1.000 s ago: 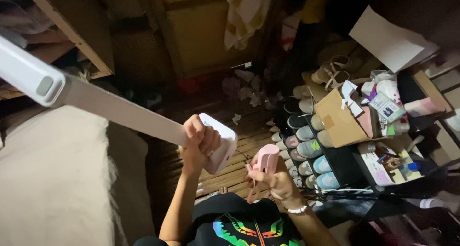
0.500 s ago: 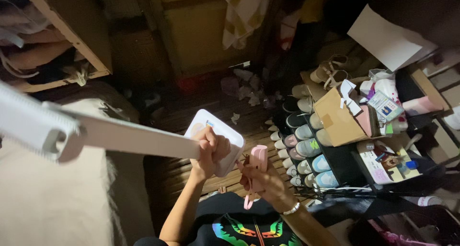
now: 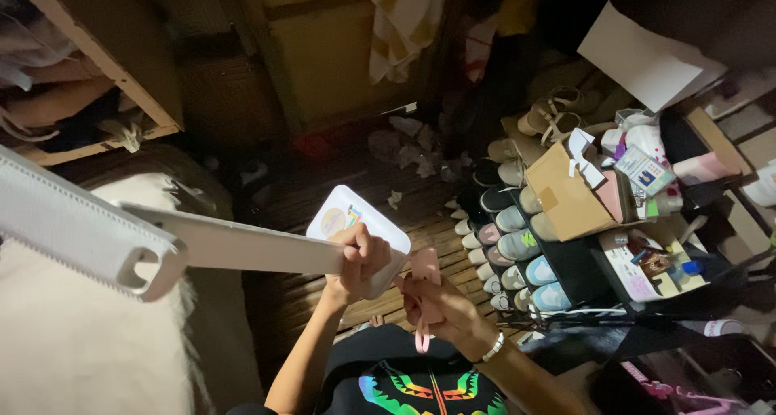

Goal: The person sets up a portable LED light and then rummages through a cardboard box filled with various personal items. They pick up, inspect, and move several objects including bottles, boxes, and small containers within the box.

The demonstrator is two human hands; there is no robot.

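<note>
**Two hands working a white lamp and a pink gadget over a slatted floor**

At the far left, the ribbed white lamp head (image 3: 77, 225) is jutting toward the camera, lying over a pale cushion (image 3: 73, 342). Its long flat arm (image 3: 242, 249) is running rightward to the square white base (image 3: 360, 229), which is tilting up and showing a round coloured sticker. The left hand (image 3: 361, 261) is wrapping around the point where arm and base meet, fingers curled tight against the base's lower edge. Just beside it, the right hand (image 3: 440, 306) is closing around a small pink device (image 3: 424, 282), thumb across its front, with a pink strap dangling below; a bracelet is sitting on that wrist. The two hands are nearly touching. Further right, rows of shoes (image 3: 505, 245) are lining a dark rack, and an open cardboard box (image 3: 566, 193) is resting beside cluttered packets.
</note>
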